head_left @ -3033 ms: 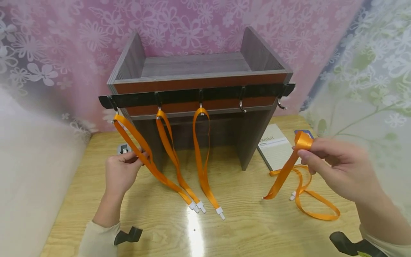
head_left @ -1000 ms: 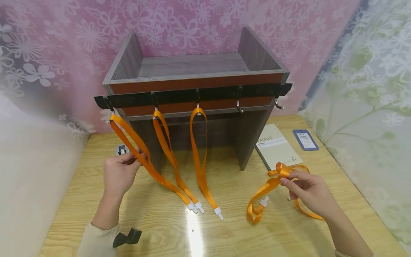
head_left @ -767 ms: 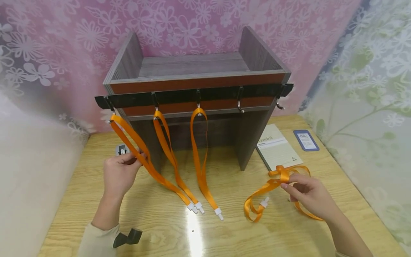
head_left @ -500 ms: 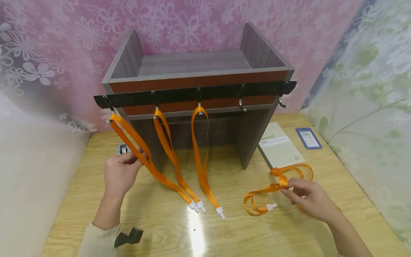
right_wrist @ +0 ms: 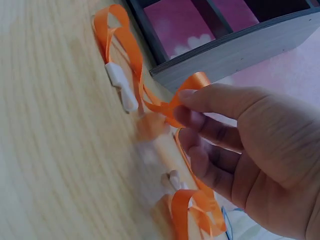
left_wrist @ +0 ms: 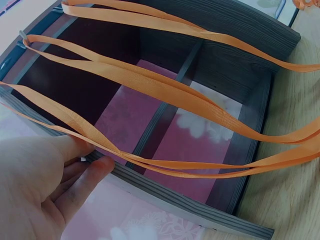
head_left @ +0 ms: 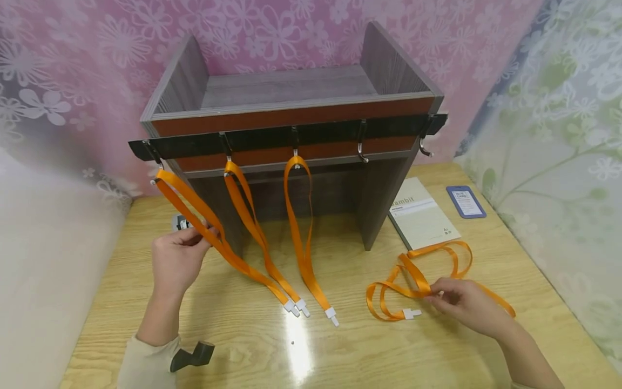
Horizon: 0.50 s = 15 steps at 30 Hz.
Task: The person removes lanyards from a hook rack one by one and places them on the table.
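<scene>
My right hand (head_left: 471, 305) pinches an orange lanyard (head_left: 417, 274) between thumb and index finger, low over the table. Its white clip (head_left: 410, 314) lies on the wood left of the fingers. Another orange lanyard (head_left: 465, 259) lies loosely behind and under this hand. My left hand (head_left: 176, 262) holds the left side edge of the grey shelf (left_wrist: 190, 202) with its fingertips, just behind the leftmost hanging lanyard (head_left: 189, 200). Two more lanyards, a middle one (head_left: 250, 210) and a right one (head_left: 301, 237), hang from the hook rail (head_left: 262, 135).
Two hooks on the right, an inner hook (head_left: 362, 154) and an end hook (head_left: 425, 148), hold nothing. A notebook (head_left: 425, 216) and a blue card holder (head_left: 466, 202) lie right of the shelf. A small grey object (head_left: 181, 221) sits behind my left hand.
My right hand has come down from raised at the right to near the tabletop, lowering the lanyard, whose clip end now rests on the wood. My left hand stays at the shelf.
</scene>
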Each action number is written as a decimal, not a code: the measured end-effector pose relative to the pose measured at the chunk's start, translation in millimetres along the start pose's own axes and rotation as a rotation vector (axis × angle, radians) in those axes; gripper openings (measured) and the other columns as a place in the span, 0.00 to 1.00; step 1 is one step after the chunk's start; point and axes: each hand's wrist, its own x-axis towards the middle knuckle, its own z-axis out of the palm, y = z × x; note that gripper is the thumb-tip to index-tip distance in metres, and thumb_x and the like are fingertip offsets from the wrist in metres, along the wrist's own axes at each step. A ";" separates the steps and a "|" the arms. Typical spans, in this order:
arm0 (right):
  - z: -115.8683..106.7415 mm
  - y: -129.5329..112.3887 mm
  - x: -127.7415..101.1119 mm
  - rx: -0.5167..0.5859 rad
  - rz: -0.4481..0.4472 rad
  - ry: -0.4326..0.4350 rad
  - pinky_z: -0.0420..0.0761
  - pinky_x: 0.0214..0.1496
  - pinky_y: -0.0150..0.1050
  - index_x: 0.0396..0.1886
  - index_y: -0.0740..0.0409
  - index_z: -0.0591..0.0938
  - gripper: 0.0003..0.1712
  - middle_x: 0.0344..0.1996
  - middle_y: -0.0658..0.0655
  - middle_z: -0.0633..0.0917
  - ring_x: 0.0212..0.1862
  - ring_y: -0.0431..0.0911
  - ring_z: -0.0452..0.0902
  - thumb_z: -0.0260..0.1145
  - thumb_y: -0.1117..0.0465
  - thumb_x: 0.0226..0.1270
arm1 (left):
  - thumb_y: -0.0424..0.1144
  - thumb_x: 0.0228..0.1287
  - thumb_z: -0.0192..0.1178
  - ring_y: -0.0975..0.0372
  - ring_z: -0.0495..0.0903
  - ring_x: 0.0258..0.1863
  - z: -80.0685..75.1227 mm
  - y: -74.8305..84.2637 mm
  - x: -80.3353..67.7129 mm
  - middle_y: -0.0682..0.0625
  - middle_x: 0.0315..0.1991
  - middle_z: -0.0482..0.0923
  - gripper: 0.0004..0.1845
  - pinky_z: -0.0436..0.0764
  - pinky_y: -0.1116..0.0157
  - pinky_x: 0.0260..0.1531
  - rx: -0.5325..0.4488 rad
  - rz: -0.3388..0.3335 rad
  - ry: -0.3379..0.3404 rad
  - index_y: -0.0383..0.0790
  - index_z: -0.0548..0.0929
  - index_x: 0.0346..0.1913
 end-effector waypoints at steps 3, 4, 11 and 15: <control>0.6 4.3 -1.1 -0.012 0.041 -0.037 0.76 0.22 0.29 0.38 0.51 0.86 0.09 0.29 0.48 0.86 0.26 0.32 0.74 0.70 0.70 0.63 | 0.33 0.59 0.72 0.86 0.79 0.26 -1.0 1.2 0.0 0.36 0.36 0.88 0.08 0.79 0.84 0.27 0.004 -0.016 0.003 0.31 0.91 0.38; 0.9 5.7 -1.7 -0.012 0.061 -0.050 0.77 0.23 0.30 0.38 0.51 0.86 0.08 0.29 0.47 0.86 0.26 0.31 0.74 0.70 0.68 0.64 | 0.33 0.59 0.72 0.86 0.79 0.26 -1.1 1.4 -0.2 0.36 0.37 0.88 0.08 0.79 0.84 0.27 0.007 -0.023 0.002 0.31 0.91 0.38; 6.9 14.7 -9.6 -0.007 0.116 -0.083 0.76 0.25 0.29 0.37 0.47 0.87 0.05 0.27 0.40 0.83 0.27 0.30 0.73 0.72 0.62 0.64 | 0.33 0.60 0.72 0.86 0.79 0.27 -0.8 3.1 -0.7 0.35 0.36 0.88 0.08 0.80 0.83 0.28 0.001 -0.025 -0.004 0.31 0.91 0.39; 9.0 17.3 -13.7 -0.023 0.106 -0.057 0.75 0.24 0.29 0.38 0.47 0.87 0.06 0.26 0.39 0.83 0.26 0.30 0.72 0.73 0.63 0.62 | 0.33 0.60 0.71 0.86 0.79 0.26 -0.8 3.5 -0.2 0.35 0.35 0.88 0.08 0.79 0.83 0.28 0.012 -0.018 0.000 0.31 0.91 0.38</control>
